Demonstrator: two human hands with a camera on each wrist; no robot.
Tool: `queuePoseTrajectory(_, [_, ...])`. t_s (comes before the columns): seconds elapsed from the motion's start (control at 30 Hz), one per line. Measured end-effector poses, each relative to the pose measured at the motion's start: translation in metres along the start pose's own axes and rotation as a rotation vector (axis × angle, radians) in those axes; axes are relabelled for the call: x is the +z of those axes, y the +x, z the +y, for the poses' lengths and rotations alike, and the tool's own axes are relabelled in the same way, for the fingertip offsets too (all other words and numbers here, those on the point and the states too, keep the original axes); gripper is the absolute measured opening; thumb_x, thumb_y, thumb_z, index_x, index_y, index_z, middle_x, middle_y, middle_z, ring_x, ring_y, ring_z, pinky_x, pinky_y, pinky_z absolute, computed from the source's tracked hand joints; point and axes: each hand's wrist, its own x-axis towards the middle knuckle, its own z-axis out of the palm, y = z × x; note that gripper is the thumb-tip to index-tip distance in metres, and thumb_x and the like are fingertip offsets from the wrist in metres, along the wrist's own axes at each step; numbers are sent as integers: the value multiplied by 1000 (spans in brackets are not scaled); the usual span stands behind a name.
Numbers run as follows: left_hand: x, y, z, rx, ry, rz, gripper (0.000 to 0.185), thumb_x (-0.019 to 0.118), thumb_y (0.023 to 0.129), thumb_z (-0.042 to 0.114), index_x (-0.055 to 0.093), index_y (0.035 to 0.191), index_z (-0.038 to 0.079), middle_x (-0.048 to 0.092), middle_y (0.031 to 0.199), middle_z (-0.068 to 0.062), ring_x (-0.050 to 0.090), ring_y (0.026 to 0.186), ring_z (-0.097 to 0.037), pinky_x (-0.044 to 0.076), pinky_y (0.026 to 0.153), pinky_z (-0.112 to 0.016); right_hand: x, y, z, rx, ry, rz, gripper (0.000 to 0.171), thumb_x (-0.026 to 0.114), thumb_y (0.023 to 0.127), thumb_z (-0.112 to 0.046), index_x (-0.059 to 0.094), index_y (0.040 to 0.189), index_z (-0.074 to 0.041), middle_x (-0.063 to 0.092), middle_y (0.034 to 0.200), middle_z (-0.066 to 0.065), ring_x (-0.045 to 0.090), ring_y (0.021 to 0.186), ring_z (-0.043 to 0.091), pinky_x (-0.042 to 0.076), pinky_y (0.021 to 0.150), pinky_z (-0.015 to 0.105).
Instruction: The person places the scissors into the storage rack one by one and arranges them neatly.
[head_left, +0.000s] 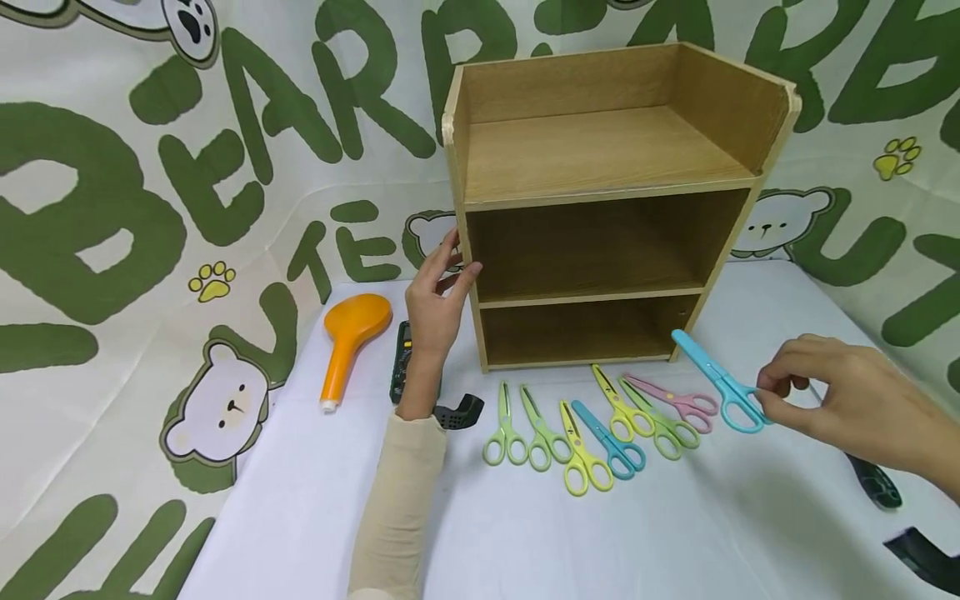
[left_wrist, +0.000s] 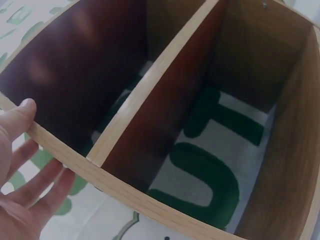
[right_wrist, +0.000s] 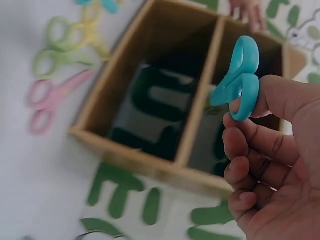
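My left hand (head_left: pixel 438 308) holds the left side of a wooden shelf unit (head_left: pixel 577 158), thumb at the front edge. The left wrist view shows its fingers (left_wrist: pixel 47 187) along the outside of the wooden edge. Raised over the table at the shelf's right, my right hand (head_left: pixel 847 392) pinches blue scissors (head_left: pixel 708 362) by a finger loop, blades pointing up and left. Several more scissors lie before the shelf: green (head_left: pixel 506 425), yellow (head_left: pixel 576 442), blue (head_left: pixel 606 435) and pink (head_left: pixel 671 397). In the right wrist view, the pinched blue loops (right_wrist: pixel 254 97) show between thumb and fingers.
An orange paddle-shaped object (head_left: pixel 351 333) with a white tip lies at the left. Beside my left forearm is a black device (head_left: pixel 402 362), partly hidden. A black-handled object (head_left: pixel 873 482) lies under my right hand. Printed cloth (head_left: pixel 285 200) hangs behind the shelf.
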Motion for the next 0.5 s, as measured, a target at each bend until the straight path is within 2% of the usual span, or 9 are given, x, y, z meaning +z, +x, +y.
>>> queuePoseTrajectory(0.1, [-1, 0, -1, -3, -7, -1, 51, 70, 93, 2, 54, 141, -2, 61, 134, -18, 64, 109, -32, 55, 90, -54, -14, 16, -14, -32, 10, 27, 39, 91, 54, -5, 66, 73, -28, 54, 75, -21, 47, 69, -1, 40, 53, 9])
queuePoseTrajectory(0.3, [-2, -1, -1, -4, -15, -1, 51, 70, 93, 1, 54, 141, -2, 61, 134, -19, 63, 109, -32, 55, 90, -55, -43, 51, -37, -28, 8, 48, 35, 91, 57, -4, 68, 74, -25, 56, 75, -18, 47, 73, -1, 41, 50, 12])
queuePoseTrajectory(0.5, [-1, -1, 0, 12, -8, -6, 52, 70, 93, 1, 53, 141, -4, 60, 133, -21, 63, 109, -33, 55, 91, -54, -61, 84, -59, -91, 23, 80, 31, 89, 62, -6, 67, 74, -24, 58, 75, -17, 46, 72, -4, 39, 50, 12])
